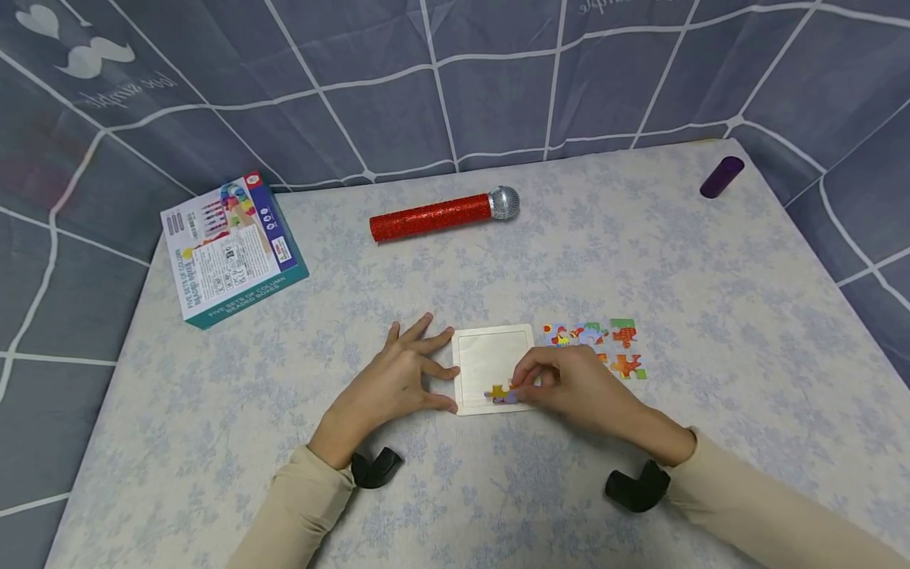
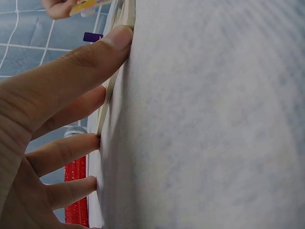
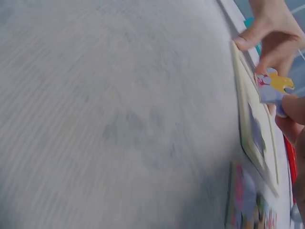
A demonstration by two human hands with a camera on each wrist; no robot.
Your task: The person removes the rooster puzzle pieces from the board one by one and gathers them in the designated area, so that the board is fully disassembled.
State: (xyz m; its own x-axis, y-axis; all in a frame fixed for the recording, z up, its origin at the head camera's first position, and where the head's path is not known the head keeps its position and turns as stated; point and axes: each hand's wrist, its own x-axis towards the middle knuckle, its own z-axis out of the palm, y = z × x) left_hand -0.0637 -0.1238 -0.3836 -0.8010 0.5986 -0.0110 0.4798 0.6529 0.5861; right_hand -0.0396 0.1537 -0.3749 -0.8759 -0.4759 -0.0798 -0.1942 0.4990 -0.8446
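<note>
A pale square puzzle tray [image 1: 490,356] with a raised rim lies on the table in front of the person. My left hand [image 1: 401,371] has its fingers spread, with fingertips and thumb resting against the tray's left edge. My right hand [image 1: 576,387] pinches a puzzle piece [image 3: 272,88], yellow and lilac, between thumb and fingertips above the tray's lower right part. The right wrist view shows this piece tilted up, its shadow on the tray floor. Several colourful puzzle pieces [image 1: 626,364] lie to the right of the tray, partly hidden behind my right hand.
Beyond the tray lies a red glitter microphone [image 1: 434,217] with a silver head. A teal-sided bead box [image 1: 231,249] sits at the back left, and a dark purple cylinder [image 1: 721,177] at the back right. Grey checked cloth [image 1: 498,95] hangs behind the table.
</note>
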